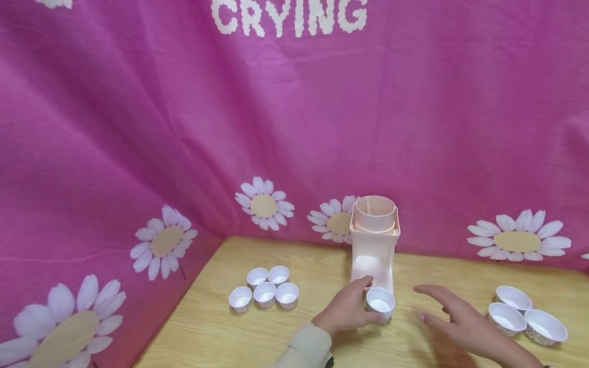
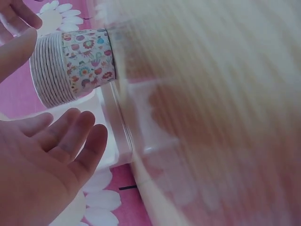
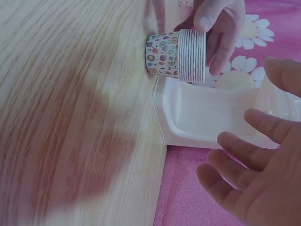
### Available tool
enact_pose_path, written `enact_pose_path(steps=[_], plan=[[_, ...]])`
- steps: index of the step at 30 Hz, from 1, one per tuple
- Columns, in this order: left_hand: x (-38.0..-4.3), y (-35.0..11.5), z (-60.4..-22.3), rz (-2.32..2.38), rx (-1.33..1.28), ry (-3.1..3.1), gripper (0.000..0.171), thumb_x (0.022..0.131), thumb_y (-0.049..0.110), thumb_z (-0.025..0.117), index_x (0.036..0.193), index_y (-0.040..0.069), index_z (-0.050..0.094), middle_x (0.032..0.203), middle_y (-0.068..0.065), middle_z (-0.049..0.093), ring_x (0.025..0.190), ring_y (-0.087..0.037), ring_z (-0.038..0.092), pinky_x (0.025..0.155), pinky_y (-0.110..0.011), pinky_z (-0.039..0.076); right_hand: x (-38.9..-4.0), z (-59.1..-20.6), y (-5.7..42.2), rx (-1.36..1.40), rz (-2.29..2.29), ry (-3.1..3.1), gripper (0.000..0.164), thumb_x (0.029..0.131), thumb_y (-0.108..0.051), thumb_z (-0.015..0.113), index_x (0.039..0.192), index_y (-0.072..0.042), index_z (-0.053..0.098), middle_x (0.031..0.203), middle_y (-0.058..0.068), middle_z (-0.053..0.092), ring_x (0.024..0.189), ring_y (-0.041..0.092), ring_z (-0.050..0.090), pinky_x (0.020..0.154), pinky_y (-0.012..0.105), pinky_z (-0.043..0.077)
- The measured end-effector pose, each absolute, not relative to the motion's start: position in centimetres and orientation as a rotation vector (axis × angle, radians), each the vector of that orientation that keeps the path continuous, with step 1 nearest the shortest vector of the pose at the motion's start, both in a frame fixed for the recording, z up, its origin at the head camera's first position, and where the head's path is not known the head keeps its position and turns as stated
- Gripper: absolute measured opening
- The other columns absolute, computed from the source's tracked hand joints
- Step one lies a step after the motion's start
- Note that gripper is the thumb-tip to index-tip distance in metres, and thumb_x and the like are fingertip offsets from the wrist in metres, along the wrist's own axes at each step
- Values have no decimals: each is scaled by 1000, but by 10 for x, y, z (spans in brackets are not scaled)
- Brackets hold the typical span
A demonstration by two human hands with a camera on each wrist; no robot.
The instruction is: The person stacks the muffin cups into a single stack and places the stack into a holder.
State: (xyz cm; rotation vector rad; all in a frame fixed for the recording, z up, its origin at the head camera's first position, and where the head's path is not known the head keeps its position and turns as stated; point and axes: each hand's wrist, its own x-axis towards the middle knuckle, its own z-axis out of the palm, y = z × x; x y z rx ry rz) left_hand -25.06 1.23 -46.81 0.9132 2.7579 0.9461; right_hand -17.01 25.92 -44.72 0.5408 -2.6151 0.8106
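A stack of white-rimmed paper cups point(image 1: 381, 302) with a colourful floral print stands upright on the table, right in front of the pale pink holder point(image 1: 374, 255). My left hand point(image 1: 347, 309) is spread around the stack's left side, thumb in front and fingers towards the back. In the left wrist view a gap shows between those fingers point(image 2: 89, 136) and the printed cups point(image 2: 89, 61). To the right of the stack, my right hand point(image 1: 460, 322) hovers with its fingers apart and nothing in them. The right wrist view shows the many nested rims point(image 3: 192, 55) side-on.
Several paper cups point(image 1: 264, 295) stand in a cluster on the left of the wooden table point(image 1: 202, 327). Three wider paper bowls point(image 1: 506, 318) sit together at the right. A pink cloth point(image 1: 414, 128) with daisies hangs behind the table and along its left side.
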Motion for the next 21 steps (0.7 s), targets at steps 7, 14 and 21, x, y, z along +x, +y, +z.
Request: enact_pose_path(steps=[7, 14, 21], plan=[[-254, 24, -473, 973, 964, 2764, 72, 74, 35, 85, 137, 17, 55, 128, 6, 66, 110, -2, 58, 94, -20, 47, -166, -448, 264, 522, 779, -2621, 45, 86, -19, 75, 128, -14, 61, 125, 7, 66, 112, -7, 53, 75, 30, 54], [-258, 26, -476, 1177, 848, 2620, 61, 70, 26, 90, 125, 23, 64, 108, 12, 69, 90, 2, 57, 83, -17, 46, -163, -447, 272, 486, 805, -2650, 44, 88, -22, 74, 130, -16, 60, 128, 6, 65, 113, -11, 49, 76, 28, 54], [-255, 26, -475, 1281, 763, 2525, 57, 69, 18, 91, 119, 23, 64, 101, 8, 68, 87, -1, 57, 82, -19, 46, -161, -448, 277, 473, 813, -2690, 43, 90, -24, 72, 130, -18, 59, 130, 6, 64, 115, 1, 55, 77, 28, 54]])
